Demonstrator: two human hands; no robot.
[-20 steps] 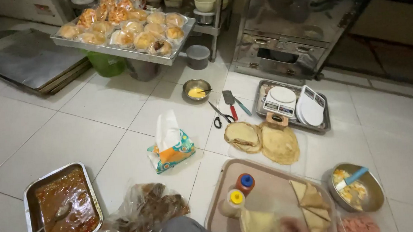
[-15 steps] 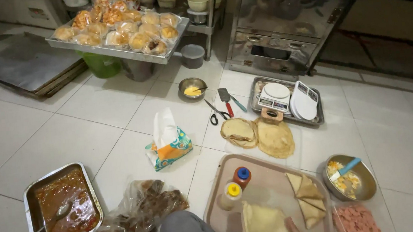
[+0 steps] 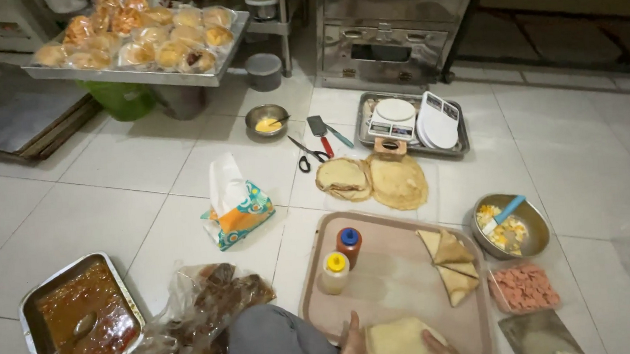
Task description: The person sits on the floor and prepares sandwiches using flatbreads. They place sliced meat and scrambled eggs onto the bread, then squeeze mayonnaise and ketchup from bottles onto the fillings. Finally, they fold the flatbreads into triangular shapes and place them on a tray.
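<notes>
At the bottom edge, my left hand [image 3: 351, 348] and my right hand [image 3: 439, 351] hold a round pale flatbread [image 3: 397, 343] from either side, over the near end of a beige tray [image 3: 399, 271]. On that tray stand two squeeze bottles, one with a blue cap [image 3: 349, 245] and one with a yellow cap [image 3: 334, 272], and several folded triangle flatbreads [image 3: 452, 262] lie at its right.
Round flatbreads [image 3: 374, 181] lie on the tiled floor. A bowl of chopped egg with a blue spatula [image 3: 509, 226], a box of pink sausage slices [image 3: 523, 287], a tissue pack [image 3: 234, 208], a pan of red sauce [image 3: 81, 321], scissors [image 3: 306, 155], a tray with a scale [image 3: 409, 122] and a rack of wrapped buns [image 3: 139, 38] surround me.
The view has tilted down and moved closer. Both hands have come into sight at the bottom, holding the round flatbread over the tray.
</notes>
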